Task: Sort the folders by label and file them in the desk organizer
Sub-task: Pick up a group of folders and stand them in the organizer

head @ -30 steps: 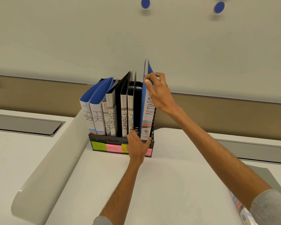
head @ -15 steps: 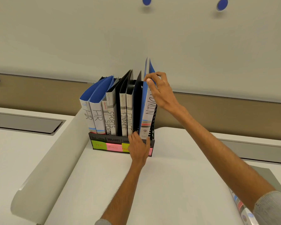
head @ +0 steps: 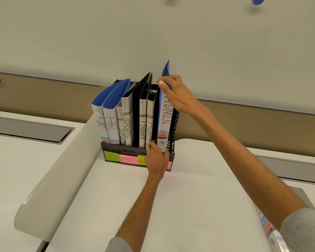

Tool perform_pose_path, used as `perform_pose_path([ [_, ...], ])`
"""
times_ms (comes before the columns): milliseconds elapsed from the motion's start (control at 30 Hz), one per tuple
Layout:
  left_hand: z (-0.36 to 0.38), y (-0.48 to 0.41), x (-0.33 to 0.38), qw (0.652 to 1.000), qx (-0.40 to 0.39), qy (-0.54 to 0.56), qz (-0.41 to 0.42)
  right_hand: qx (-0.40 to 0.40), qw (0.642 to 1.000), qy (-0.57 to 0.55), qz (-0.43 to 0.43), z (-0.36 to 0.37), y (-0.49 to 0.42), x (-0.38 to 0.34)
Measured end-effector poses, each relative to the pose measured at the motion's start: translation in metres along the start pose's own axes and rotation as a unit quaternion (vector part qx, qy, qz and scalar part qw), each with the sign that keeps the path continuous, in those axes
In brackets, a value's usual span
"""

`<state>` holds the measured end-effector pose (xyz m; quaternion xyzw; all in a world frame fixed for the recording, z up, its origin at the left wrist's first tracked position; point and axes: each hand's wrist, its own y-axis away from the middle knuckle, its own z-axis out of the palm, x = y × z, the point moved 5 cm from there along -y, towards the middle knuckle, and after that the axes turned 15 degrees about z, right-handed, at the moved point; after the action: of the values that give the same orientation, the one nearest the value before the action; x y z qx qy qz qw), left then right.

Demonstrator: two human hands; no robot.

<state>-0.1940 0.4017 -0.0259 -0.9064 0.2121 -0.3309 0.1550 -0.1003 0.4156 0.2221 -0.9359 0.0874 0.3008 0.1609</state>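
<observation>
Because my left hand [head: 156, 160] covers most of the desk organizer's [head: 116, 150] last label [head: 169, 165], I can't read it, nor tell whether that hand grips or only touches the ADMIN folder's [head: 164, 122] foot. The organizer stands at the white tabletop's [head: 189, 197] far edge, below a pale wall [head: 98, 33]; my right hand [head: 178, 96] pinches that folder's top, rightmost slot.

The ADMIN folder [head: 165, 122] pinched in my right hand [head: 178, 99] is smooth blue card with a matt white paper spine. Mid-frame, the desk organizer [head: 127, 151] is matt black perforated plastic, with paper sticky notes [head: 128, 159] on its front. My sleeve [head: 304, 231], lower right, is grey knit cloth.
</observation>
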Motion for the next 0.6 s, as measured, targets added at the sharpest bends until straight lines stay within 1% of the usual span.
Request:
perform_pose_path([
  [200,0.0,0.0,-0.006,1.0,0.0,-0.002,-0.002,-0.007,1.0,0.004,-0.016,0.0,-0.004,-0.004],
  [300,-0.003,0.0,-0.007,1.0,0.003,0.005,-0.012,0.0,1.0,-0.022,-0.012,0.005,-0.002,-0.005],
  [367,-0.005,-0.002,-0.008,1.0,-0.001,0.0,-0.013,0.008,1.0,-0.02,-0.005,0.013,0.001,-0.005],
  [500,-0.003,-0.005,-0.011,1.0,0.002,0.022,0.003,0.01,1.0,-0.022,0.007,0.016,-0.001,-0.002],
  [600,-0.005,-0.007,-0.015,0.999,0.009,0.025,0.037,0.032,0.999,-0.025,0.008,0.013,-0.004,0.0],
])
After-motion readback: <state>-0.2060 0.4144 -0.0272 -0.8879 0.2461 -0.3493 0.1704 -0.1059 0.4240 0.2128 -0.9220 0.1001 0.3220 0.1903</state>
